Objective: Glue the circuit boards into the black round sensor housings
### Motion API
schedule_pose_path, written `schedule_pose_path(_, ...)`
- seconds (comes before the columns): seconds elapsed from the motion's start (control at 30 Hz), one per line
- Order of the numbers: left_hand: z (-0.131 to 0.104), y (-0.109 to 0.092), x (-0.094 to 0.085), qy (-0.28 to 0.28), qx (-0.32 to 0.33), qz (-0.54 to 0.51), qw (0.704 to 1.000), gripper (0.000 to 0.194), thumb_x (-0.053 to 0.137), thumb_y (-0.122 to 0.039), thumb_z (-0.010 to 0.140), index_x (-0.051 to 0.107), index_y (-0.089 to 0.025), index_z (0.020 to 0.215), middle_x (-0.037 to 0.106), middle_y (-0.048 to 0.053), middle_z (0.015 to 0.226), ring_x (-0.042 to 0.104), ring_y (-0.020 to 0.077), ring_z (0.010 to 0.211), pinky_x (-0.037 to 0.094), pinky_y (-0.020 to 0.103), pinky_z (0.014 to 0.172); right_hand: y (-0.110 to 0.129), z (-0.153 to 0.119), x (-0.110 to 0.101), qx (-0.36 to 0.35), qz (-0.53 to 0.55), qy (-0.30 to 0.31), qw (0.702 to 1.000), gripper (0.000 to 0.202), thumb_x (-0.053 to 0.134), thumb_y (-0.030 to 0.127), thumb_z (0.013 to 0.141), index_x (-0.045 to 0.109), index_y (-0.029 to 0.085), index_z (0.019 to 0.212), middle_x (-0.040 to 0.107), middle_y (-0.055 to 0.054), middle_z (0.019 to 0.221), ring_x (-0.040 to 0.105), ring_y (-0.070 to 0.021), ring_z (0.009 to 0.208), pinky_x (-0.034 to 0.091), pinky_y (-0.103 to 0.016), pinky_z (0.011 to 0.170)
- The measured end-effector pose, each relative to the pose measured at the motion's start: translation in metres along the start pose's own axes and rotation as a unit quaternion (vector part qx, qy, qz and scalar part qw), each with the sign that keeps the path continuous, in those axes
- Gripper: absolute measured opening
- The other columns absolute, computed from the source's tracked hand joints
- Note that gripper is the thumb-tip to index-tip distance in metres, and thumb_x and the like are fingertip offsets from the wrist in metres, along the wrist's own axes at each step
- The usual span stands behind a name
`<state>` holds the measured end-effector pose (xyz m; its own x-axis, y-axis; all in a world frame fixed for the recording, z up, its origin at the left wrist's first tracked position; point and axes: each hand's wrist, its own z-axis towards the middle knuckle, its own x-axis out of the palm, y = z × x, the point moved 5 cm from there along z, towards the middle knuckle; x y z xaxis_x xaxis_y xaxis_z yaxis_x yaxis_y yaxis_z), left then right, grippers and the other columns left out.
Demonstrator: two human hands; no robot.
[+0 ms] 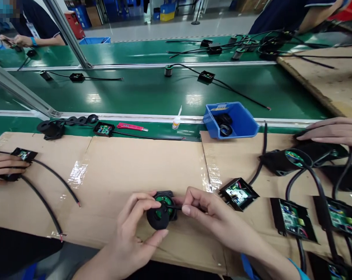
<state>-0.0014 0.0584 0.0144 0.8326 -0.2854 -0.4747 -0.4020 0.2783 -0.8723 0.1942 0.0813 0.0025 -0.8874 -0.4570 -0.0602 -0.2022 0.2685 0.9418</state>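
Near the front of the cardboard, my left hand (136, 223) grips a black round housing (173, 196) with a green circuit board inside. A black disc-shaped cap (157, 221) lies tilted across its opening, between my thumb and fingers. My right hand (211, 216) pinches a black cable (178, 208) that runs to the cap and housing. Whether the cap touches the board, I cannot tell. Just right of my right hand sits an open black box with a circuit board (239, 194), partly behind that hand's reach.
A blue bin (242, 120) holds black rings. Beside it stand a small glue bottle (176, 122) and a red utility knife (132, 126). More cabled boxes (295, 217) lie at right. Co-workers' hands (336, 132) reach in from both sides. A green conveyor (140, 93) runs behind.
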Motion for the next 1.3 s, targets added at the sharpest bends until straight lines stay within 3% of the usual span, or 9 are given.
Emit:
schedule_pose_path(0.13, 0.009, -0.008, -0.009, 0.028, 0.018, 0.007, 0.999, 0.041, 0.069, -0.013, 0.083, 0.054, -0.026, 0.12, 0.059, 0.008, 0.118, 0.058, 0.0243, 0.123, 0.054, 0.039, 0.102, -0.004, 0.002, 0.0, 0.012, 0.04, 0.013, 0.999, 0.037, 0.058, 0.057, 0.088, 0.049, 0.025, 0.073, 0.074, -0.008, 0.093, 0.067, -0.0259, 0.109, 0.05, -0.044, 0.094)
schedule_pose_path(0.43, 0.028, -0.035, -0.014, 0.048, 0.184, 0.118, 0.975, 0.019, 0.062, -0.008, 0.091, 0.07, -0.018, 0.106, 0.064, 0.013, 0.122, 0.064, 0.0216, 0.11, 0.059, 0.033, 0.089, -0.002, 0.003, -0.002, 0.028, 0.046, 0.026, 0.998, 0.037, 0.061, 0.056, 0.087, 0.049, 0.024, 0.073, 0.075, -0.01, 0.099, 0.065, -0.028, 0.116, 0.049, -0.043, 0.093)
schedule_pose_path(0.8, 0.03, -0.031, -0.01, 0.029, 0.223, 0.128, 0.966, 0.01, 0.067, -0.017, 0.091, 0.073, -0.017, 0.099, 0.063, 0.014, 0.117, 0.063, 0.0215, 0.103, 0.062, 0.035, 0.08, -0.006, 0.001, -0.003, 0.034, 0.066, 0.011, 0.997, 0.035, 0.063, 0.053, 0.088, 0.052, 0.024, 0.072, 0.075, -0.009, 0.093, 0.065, -0.029, 0.117, 0.049, -0.044, 0.096)
schedule_pose_path(0.97, 0.029, -0.033, -0.006, 0.044, 0.233, 0.208, 0.949, 0.012, 0.067, -0.014, 0.09, 0.073, -0.019, 0.099, 0.065, 0.012, 0.116, 0.059, 0.0272, 0.111, 0.061, 0.043, 0.084, -0.01, 0.0, -0.002, 0.032, 0.066, 0.01, 0.997, 0.032, 0.061, 0.05, 0.089, 0.051, 0.024, 0.074, 0.075, -0.01, 0.096, 0.065, -0.0294, 0.117, 0.048, -0.046, 0.096)
schedule_pose_path(1.13, 0.028, -0.039, -0.003, 0.013, 0.261, 0.272, 0.926, 0.012, 0.064, -0.011, 0.091, 0.07, -0.019, 0.098, 0.066, 0.012, 0.111, 0.058, 0.0285, 0.108, 0.059, 0.049, 0.084, -0.011, -0.001, -0.002, 0.031, 0.056, 0.004, 0.998, 0.03, 0.059, 0.047, 0.09, 0.049, 0.024, 0.073, 0.075, -0.011, 0.095, 0.065, -0.0309, 0.117, 0.048, -0.046, 0.093)
schedule_pose_path(1.3, 0.031, -0.049, -0.001, 0.054, 0.267, 0.317, 0.909, 0.023, 0.051, -0.006, 0.094, 0.069, -0.018, 0.1, 0.068, 0.012, 0.111, 0.059, 0.0285, 0.108, 0.055, 0.056, 0.093, -0.011, -0.003, -0.002, 0.034, 0.049, 0.013, 0.998, 0.027, 0.057, 0.044, 0.091, 0.049, 0.024, 0.074, 0.075, -0.011, 0.099, 0.064, -0.0303, 0.118, 0.048, -0.046, 0.094)
